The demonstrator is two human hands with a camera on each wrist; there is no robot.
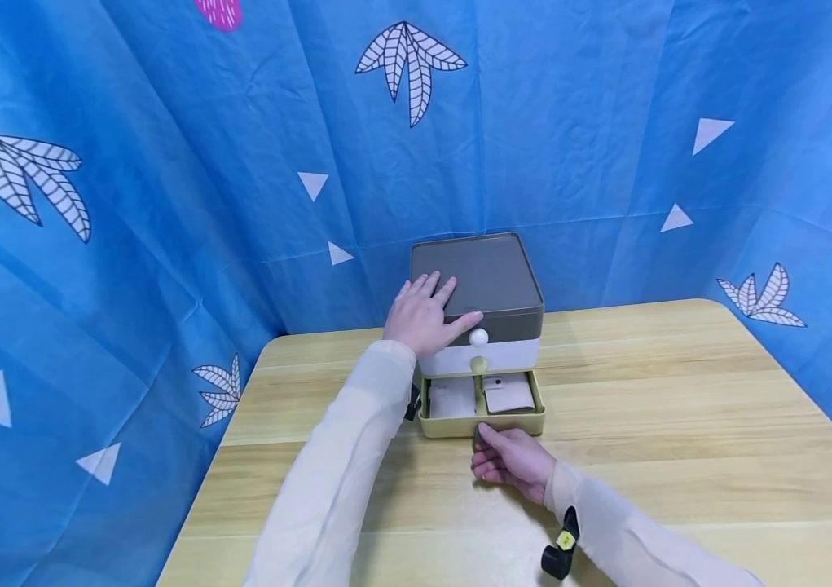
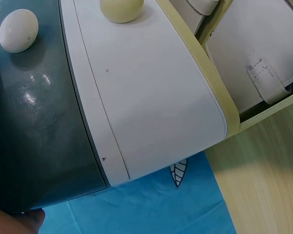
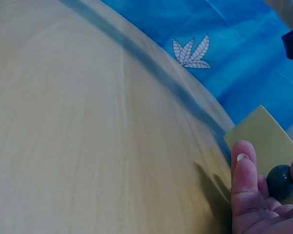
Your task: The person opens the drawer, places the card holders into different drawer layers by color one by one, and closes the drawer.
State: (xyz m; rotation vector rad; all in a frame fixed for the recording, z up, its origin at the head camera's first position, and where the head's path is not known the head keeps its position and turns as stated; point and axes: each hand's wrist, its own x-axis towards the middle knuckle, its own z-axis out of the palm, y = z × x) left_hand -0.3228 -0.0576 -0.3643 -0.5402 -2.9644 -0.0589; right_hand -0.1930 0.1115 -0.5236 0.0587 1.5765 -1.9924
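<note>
A small three-tier drawer box has a dark grey top (image 1: 492,273), a white middle tier (image 1: 511,356) and a yellow-green bottom drawer (image 1: 441,428), which is pulled out. My left hand (image 1: 421,320) rests on the top's left front corner, fingers spread and thumb along the front edge. In front of the bottom drawer, my right hand (image 1: 514,462) pinches its dark round knob (image 3: 280,181) between thumb and fingers. Inside the drawer, a divider separates a white flat item (image 1: 452,398) on the left from a white case with a snap (image 1: 508,393) on the right.
The box stands near the back edge of a light wooden table (image 1: 643,424). A blue curtain (image 1: 570,147) with leaf and triangle prints hangs behind and beside it. The upper tiers carry a white knob (image 1: 478,337) and a yellowish knob (image 1: 479,364).
</note>
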